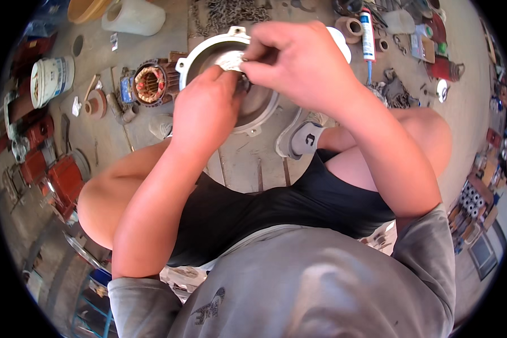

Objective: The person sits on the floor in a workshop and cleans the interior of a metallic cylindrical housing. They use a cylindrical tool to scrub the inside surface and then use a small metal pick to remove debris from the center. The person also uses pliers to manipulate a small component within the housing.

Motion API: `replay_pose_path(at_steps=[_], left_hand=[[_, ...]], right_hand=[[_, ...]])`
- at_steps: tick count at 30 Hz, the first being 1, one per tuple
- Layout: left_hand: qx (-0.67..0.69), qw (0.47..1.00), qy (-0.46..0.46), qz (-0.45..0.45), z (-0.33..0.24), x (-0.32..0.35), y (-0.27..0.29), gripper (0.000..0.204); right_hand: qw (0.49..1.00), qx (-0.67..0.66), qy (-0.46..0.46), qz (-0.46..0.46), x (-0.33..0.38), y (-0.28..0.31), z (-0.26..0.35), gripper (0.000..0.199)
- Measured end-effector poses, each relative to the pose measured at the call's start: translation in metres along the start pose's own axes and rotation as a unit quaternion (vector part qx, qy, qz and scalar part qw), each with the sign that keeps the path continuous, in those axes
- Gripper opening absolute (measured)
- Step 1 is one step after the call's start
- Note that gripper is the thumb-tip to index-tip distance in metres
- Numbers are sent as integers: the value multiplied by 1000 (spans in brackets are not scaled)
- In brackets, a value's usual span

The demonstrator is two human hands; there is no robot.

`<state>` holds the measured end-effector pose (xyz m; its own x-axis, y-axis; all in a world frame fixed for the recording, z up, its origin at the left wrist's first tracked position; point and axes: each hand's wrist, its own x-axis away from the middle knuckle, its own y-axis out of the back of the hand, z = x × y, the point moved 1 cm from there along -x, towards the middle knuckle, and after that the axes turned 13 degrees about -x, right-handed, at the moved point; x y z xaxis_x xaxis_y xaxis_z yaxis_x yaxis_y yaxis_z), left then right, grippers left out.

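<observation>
Between my feet sits a round, pale metal housing (263, 120) with bolt lugs on its rim, like a motor end cover. In its middle shows a shiny silvery part (229, 59). My left hand (204, 107) reaches in over the near left rim, fingers bent and together at the shiny part; what they grip is hidden. From the right comes my right hand (294, 63), thumb and fingers curled into a pinch beside the same part. Whatever lies in that pinch is too small to make out.
Left of the housing lies a motor stator (150, 84) with copper windings. A white bucket (53, 81) stands further left, a translucent plastic container (134, 17) behind. A chain heap (231, 16) lies at the back. On the right are a sealant tube (367, 35) and a metal ring (350, 28).
</observation>
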<state>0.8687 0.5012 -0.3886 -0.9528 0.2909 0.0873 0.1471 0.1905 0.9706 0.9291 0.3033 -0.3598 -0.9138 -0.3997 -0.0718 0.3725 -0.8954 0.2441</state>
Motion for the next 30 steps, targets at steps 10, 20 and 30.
replay_pose_path(at_steps=[10,20,30], left_hand=[[2,1000,-4,8,1,-2,1,26],[10,1000,-17,1,1,0,2,26],[-9,999,2,35,-2,-1,4,25]], right_hand=[[997,58,-31,-49,-18,-16,-13,18],[997,54,-30,-51,-24,-12,-24,22],[993,69,10,-99,-12,-29,-23,16]])
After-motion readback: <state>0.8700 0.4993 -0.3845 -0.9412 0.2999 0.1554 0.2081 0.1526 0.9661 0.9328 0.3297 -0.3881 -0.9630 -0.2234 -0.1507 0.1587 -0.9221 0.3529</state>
